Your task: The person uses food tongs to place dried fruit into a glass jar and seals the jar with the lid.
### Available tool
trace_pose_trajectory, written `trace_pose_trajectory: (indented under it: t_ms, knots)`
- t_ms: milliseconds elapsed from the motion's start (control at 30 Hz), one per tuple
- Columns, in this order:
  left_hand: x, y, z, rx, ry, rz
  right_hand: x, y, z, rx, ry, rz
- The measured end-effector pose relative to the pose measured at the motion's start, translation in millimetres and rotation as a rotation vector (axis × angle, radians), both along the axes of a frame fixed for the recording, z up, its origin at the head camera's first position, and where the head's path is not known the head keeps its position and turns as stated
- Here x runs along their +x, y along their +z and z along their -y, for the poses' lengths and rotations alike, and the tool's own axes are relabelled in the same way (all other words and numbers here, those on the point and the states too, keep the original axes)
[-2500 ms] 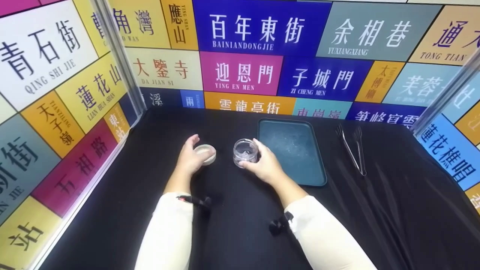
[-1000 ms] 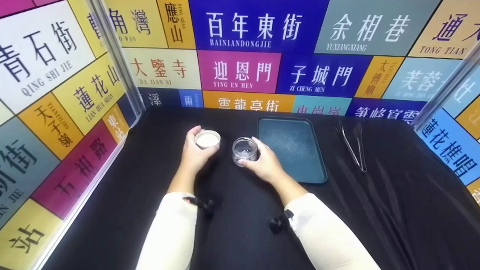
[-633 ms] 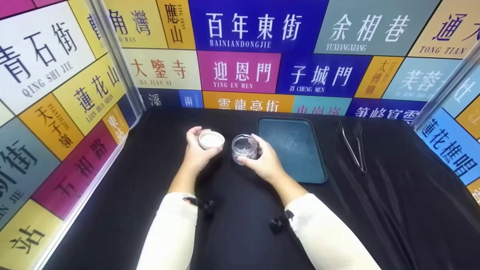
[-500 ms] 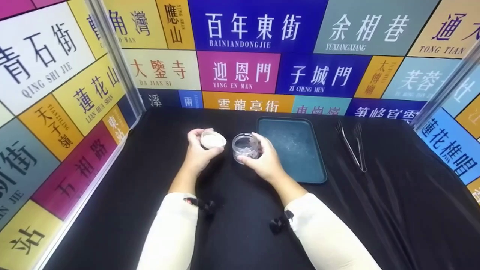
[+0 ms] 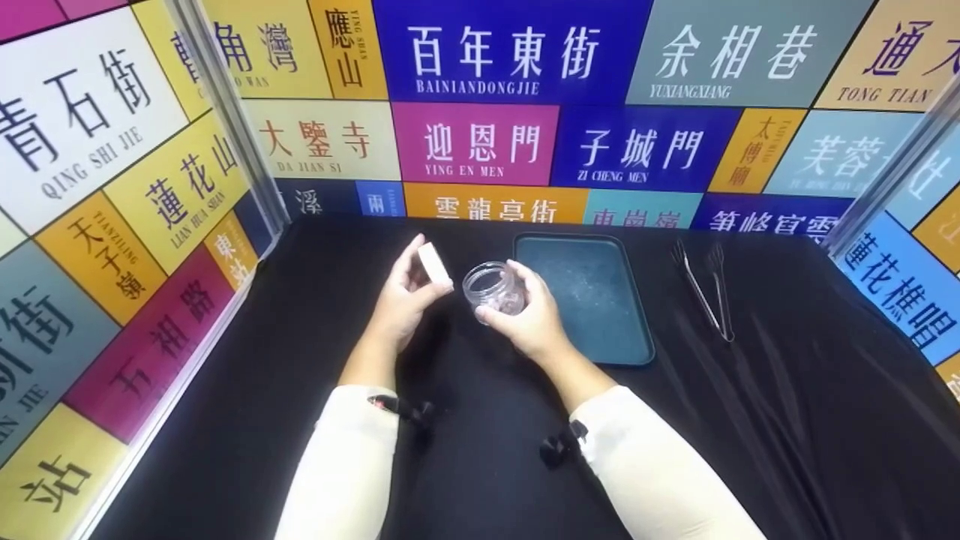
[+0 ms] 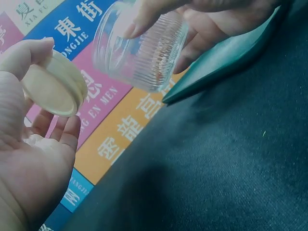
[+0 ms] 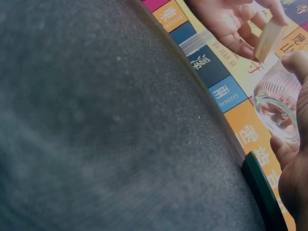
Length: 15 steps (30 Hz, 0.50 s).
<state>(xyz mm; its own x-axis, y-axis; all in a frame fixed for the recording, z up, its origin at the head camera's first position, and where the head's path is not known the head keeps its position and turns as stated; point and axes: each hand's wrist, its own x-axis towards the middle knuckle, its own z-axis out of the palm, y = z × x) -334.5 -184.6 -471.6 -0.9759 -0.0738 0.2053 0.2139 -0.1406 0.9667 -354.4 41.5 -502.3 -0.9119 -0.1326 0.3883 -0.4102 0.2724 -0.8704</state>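
My left hand (image 5: 400, 304) pinches a round cream lid (image 5: 433, 262) between thumb and fingers, tipped up on edge so its rim faces the jar. In the left wrist view the lid (image 6: 55, 85) shows its flat face and thick side. A clear ribbed jar (image 5: 489, 291) with a threaded, uncovered mouth is gripped by my right hand (image 5: 534, 315), thumb in front and fingers behind. The jar leans toward the lid, and a small gap separates the two. Some small, pale contents lie low inside the jar (image 6: 144, 48); their kind is unclear.
A dark teal tray (image 5: 592, 307) with pale specks lies behind and right of the right hand. Metal tongs (image 5: 705, 292) rest farther right on the black cloth (image 5: 480, 465). Printed panels (image 5: 480, 142) with Chinese lettering stand along the back and sides.
The left hand has lifted the lid from near the table, moved it toward the jar and turned it from facing up to standing on edge. The jar has tilted slightly left.
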Motion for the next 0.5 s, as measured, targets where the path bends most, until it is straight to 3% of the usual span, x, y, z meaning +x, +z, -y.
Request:
trace_pose_trajectory:
  t_ms: [233, 500]
  knots:
    - [0.3, 3.4, -6.3, 0.031, -0.017, -0.002, 3.3, 3.8, 0.5, 0.041, -0.01, -0.025]
    - [4.8, 12.2, -12.3, -0.098, -0.053, 0.022, 4.9, 5.1, 0.8, 0.087, -0.006, -0.03]
